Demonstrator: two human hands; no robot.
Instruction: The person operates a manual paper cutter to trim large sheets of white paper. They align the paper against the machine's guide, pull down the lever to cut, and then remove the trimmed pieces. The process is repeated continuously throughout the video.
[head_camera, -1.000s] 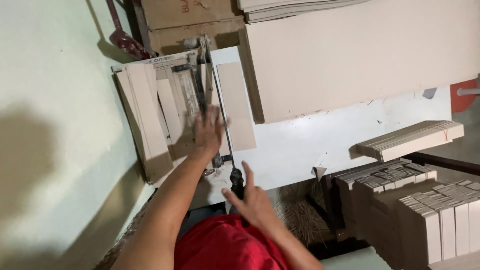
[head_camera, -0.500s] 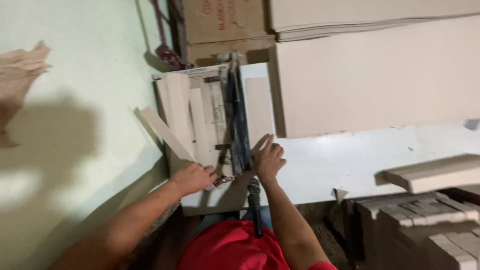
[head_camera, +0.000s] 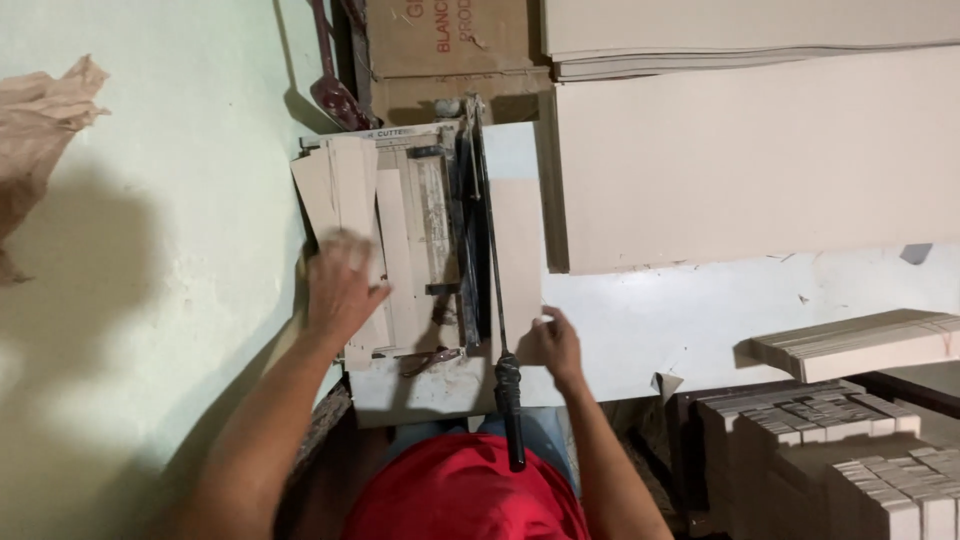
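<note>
Big beige sheet (head_camera: 750, 160) is lying across the far right of the white table (head_camera: 650, 320), its near edge just beside the cutter. More sheets (head_camera: 740, 40) are stacked beyond it, against brown cartons (head_camera: 450, 50).

Cut-strip bundles (head_camera: 850, 440) are standing off the table's near right corner, one flat bundle (head_camera: 850, 345) resting above them.

Paper cutter (head_camera: 430, 250) is sitting at the table's left end, blade arm (head_camera: 485, 230) lying low along the bed, black handle (head_camera: 510, 400) sticking past the near edge toward the red shirt (head_camera: 465, 495).

Strip pile (head_camera: 340, 190) is lying on the cutter's left side, overhanging toward the green wall (head_camera: 150, 250).

Card strip (head_camera: 518, 260) is lying on the table just right of the blade, flat, long side along the arm.

Left hand (head_camera: 340, 285), blurred, is resting open on the strip pile; no clenching seen. Right hand (head_camera: 553, 345) is pressing fingertips on the card strip's near end, not wrapped around it.

Judgement: a between-cuts step, squaring offcuts and handling the fresh strip. Next move would call for a firm hold on the strip and fingers kept off the blade line.
</note>
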